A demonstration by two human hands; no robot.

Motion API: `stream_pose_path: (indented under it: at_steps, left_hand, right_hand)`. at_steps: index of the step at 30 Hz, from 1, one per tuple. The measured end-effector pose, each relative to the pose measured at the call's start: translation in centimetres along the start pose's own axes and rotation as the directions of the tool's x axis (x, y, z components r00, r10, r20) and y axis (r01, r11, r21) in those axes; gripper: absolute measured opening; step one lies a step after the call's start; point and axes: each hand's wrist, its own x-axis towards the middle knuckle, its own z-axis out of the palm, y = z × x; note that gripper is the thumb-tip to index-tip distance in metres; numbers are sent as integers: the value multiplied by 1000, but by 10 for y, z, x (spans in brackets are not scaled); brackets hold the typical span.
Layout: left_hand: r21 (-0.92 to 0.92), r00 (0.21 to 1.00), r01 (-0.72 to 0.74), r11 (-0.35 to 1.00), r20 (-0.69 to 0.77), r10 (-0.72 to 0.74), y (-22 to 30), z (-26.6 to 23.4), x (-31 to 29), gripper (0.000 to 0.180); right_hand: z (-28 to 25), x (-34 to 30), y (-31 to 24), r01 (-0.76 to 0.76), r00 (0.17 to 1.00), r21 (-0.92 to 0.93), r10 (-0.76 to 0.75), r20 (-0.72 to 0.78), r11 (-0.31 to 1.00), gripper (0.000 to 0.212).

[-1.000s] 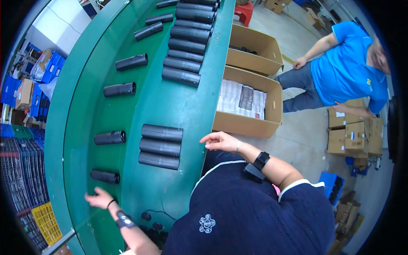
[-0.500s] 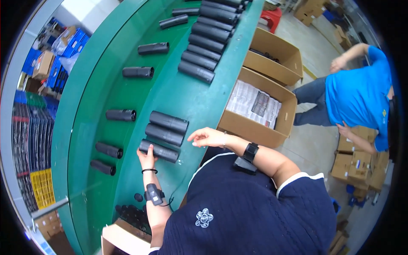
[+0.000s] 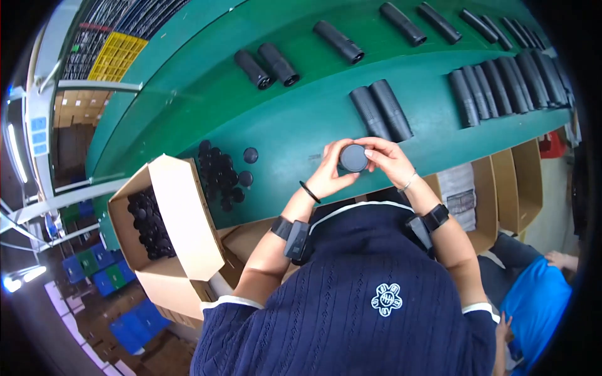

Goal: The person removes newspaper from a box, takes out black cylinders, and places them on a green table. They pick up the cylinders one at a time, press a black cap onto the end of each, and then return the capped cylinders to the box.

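Close in front of my body, a black ribbed-type tube is held on end, its round dark grey end facing up at me. My left hand wraps its left side. The fingers of my right hand close on its right rim. The tube's length is hidden beneath its end. Just beyond my hands, two black tubes lie side by side on the green bench. Left of my hands, several round black caps lie in a loose heap.
More black tubes lie in a row at the right, and others are spaced along the far green channel. An open carton of black caps stands at the left. Cartons and a person in blue are at the right.
My view has swung left toward the caps. One of three near tubes has left the bench and is now upended in my hands. My right hand has joined my left on it.
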Motion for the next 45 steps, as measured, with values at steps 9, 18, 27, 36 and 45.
stream_pose_path:
  at_steps: [9,18,27,36,45]
  left_hand:
    - [-100,990,-140,985,-37,137,-19,3,-11,52]
    - [-119,998,-48,992,38,53,1,3,5,59]
    - [-157,971,92,983,235,-53,5,-5,27,51]
    - [-199,941,79,977,337,-8,4,-11,44,55]
    - [-191,893,105,976,449,-8,21,-12,40,57]
  right_hand:
    - [17,-8,6,22,998,-134,-29,-53,991,28]
    - [18,-8,1,81,982,-180,-109,-152,980,26]
    - [26,-20,13,199,961,-14,-197,-194,980,27]
    - [34,-21,12,221,942,6,-212,-261,975,25]
    - [35,-37,22,186,947,-38,-189,-260,982,29]
